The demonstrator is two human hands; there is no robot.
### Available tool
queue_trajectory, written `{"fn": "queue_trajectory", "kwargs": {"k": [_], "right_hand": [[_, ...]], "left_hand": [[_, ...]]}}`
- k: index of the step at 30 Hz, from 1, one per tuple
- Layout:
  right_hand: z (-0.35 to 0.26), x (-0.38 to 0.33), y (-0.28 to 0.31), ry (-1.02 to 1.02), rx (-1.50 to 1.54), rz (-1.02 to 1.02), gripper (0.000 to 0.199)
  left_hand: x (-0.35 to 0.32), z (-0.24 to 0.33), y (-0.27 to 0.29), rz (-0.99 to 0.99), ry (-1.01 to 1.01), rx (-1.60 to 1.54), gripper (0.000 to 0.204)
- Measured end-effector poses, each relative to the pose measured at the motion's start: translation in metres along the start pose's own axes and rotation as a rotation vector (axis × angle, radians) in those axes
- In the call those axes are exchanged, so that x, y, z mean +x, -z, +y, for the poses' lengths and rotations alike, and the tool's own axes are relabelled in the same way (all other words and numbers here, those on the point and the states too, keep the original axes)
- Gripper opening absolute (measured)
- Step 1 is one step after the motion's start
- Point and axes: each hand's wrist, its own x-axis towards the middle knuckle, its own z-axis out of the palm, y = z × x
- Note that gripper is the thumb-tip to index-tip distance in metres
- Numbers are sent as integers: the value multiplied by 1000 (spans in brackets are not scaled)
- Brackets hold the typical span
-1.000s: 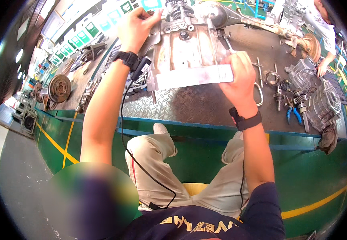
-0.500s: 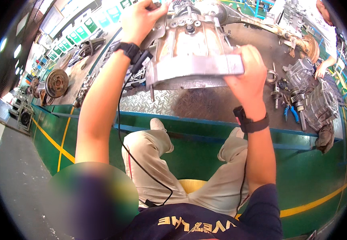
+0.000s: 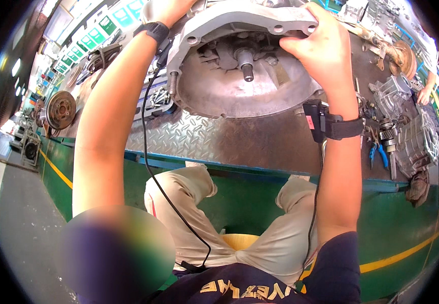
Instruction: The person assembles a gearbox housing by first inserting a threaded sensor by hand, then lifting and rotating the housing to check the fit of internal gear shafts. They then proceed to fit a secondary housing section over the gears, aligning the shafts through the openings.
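Rightward of the metal housing (image 3: 240, 99), blue pliers (image 3: 383, 156) beside a geared shaft (image 3: 389, 136).

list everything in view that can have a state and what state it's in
Gray metal housing, tilted, hollow side facing the person
Central shaft, exposed inside the hollow
Right grip, closed on the upper rim
Left grip, cut off by the picture's edge, closure unclear
Blue-handled pliers, handles spread
Right wrist strap, fastened
Cloth, crumpled

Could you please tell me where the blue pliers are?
In the head view, the pliers lie on the bench at right, left of the geared shaft.
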Motion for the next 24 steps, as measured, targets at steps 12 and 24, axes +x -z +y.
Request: {"fn": "queue_trajectory", "kwargs": {"k": [12,24], "right_hand": [[-14,15,-24,109,-52,50,43],[-22,7,1,-82,-1,-118,36]], "left_hand": [[9,-55,-14,178,-50,3,55],[-37,-16,4,-208,-72,51,38]]}}
